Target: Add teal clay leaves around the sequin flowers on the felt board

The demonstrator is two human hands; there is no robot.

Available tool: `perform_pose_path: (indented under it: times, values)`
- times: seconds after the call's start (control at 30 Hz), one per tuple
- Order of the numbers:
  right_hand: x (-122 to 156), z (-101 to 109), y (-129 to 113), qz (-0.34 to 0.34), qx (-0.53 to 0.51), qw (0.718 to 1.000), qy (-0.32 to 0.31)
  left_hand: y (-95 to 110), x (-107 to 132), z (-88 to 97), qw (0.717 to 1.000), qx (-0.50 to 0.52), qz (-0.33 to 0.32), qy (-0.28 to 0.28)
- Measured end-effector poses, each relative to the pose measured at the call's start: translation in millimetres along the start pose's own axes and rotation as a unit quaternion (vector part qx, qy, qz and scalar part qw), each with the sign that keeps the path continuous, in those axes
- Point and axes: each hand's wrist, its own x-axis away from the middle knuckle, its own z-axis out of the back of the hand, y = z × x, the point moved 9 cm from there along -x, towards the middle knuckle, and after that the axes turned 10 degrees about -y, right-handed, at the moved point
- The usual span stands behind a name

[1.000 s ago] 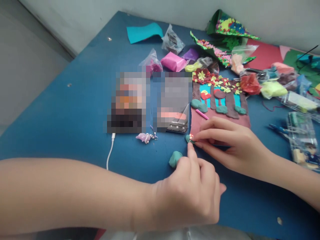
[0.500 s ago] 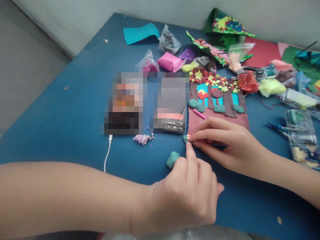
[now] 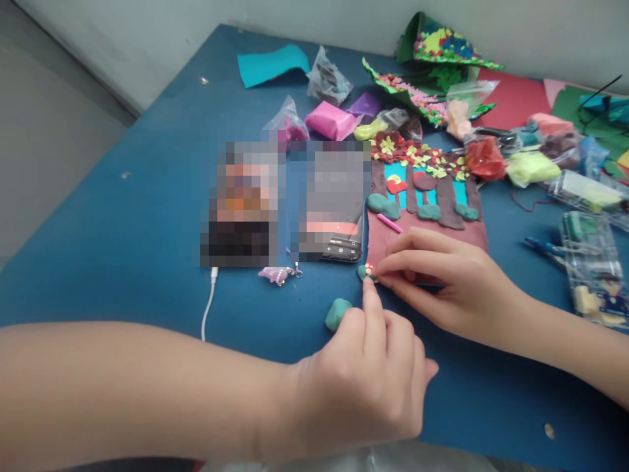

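A clay picture [image 3: 381,246] with a reddish-brown ground, brown trunks, teal bushes and red and yellow flowers lies under my right hand [image 3: 432,265]. Its thumb and index fingertips pinch together at a small red-and-white clay piece [image 3: 369,268] by the near left corner, where a bit of teal clay [image 3: 362,272] shows. My left hand [image 3: 378,373] reaches one finger up to that piece, touching it from below; the other fingers are curled, and what they hold, if anything, is hidden. Beside its knuckles sits a teal clay lump [image 3: 337,314]. A pink stick [image 3: 390,223] lies on the picture.
Left of the picture are a phone [image 3: 344,252] and another blurred device [image 3: 240,242] with a white cable [image 3: 209,305]. A lilac charm [image 3: 275,274] is in front of them. Bagged clay [image 3: 331,121], a blue pen [image 3: 543,248] and a clear case [image 3: 594,269] lie behind and to the right.
Both hands keep nearly the same pose at the corner. The whole scene has shifted slightly left in view, and a little more of the red-and-white piece shows.
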Motion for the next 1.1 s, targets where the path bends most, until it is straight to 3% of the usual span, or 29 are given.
perform_pose_path:
  times: [0.27, 0.43, 0.57, 0.67, 0.73, 0.97, 1.1]
  values:
    - [1.1, -2.0, -0.6, 0.009, -0.002, 1.0, -0.003, -1.1, -2.0, -3.7, 1.0, 0.003, 0.003, -0.019]
    - [0.9, 3.6, -0.6, -0.006, 0.004, 1.0, 0.011, -0.2, 0.8, 3.1, 1.0, -0.012, -0.018, 0.011]
    - [6.6, 15.0, -12.9, 0.0, 0.066, 0.995, 0.071, 22.5, 11.9, 15.2, 0.977, -0.066, -0.188, 0.073]
    - [12.2, 3.5, -35.3, 0.06, 0.108, 0.991, 0.041, 40.9, 28.8, 17.0, 0.932, -0.145, -0.304, 0.131]
    - [16.5, -8.0, -46.8, 0.089, 0.113, 0.99, 0.009, 47.7, 36.6, 14.0, 0.911, -0.177, -0.34, 0.153]
    - [21.7, -15.7, -45.4, 0.04, 0.131, 0.99, 0.032, 49.7, 41.1, 13.5, 0.915, -0.137, -0.342, 0.164]
    - [18.8, -14.4, -44.4, 0.054, 0.12, 0.991, 0.027, 45.9, 36.6, 19.4, 0.929, -0.103, -0.317, 0.161]
